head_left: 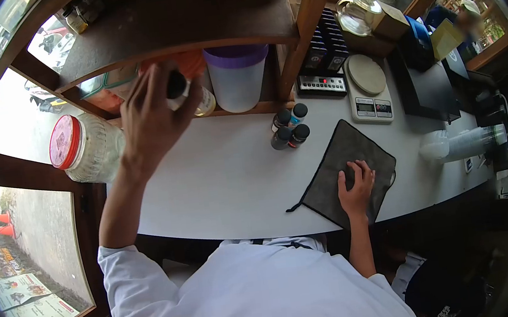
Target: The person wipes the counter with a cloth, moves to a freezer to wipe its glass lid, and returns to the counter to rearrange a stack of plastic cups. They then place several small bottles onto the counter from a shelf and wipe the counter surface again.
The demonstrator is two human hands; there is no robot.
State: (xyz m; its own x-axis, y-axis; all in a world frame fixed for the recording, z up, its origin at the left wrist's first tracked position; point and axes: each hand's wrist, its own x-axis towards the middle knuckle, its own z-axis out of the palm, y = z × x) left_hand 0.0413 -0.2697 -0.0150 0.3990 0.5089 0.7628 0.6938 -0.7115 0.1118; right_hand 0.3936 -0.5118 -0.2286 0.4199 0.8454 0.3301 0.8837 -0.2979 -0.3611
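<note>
My left hand [152,117] is raised at the shelf's front edge, its fingers closed round a small bottle [176,84] with a black cap. The hand covers most of this bottle. Just beyond it, a container with a yellowish label [206,102] partly shows beside a clear tub with a purple rim [237,79]. On the white counter [225,180], my right hand [356,189] rests on a dark grey cloth [326,185], fingers apart and slightly bent. Several small dark-capped bottles [289,128] stand grouped between my hands.
A big glass jar with a red lid [65,142] stands at the left. Wooden shelving [189,28] overhangs the counter's back. To the right are a kitchen scale [370,89], a black box [424,89] and stacked plastic cups [468,143]. Other people [467,18] appear at the upper right.
</note>
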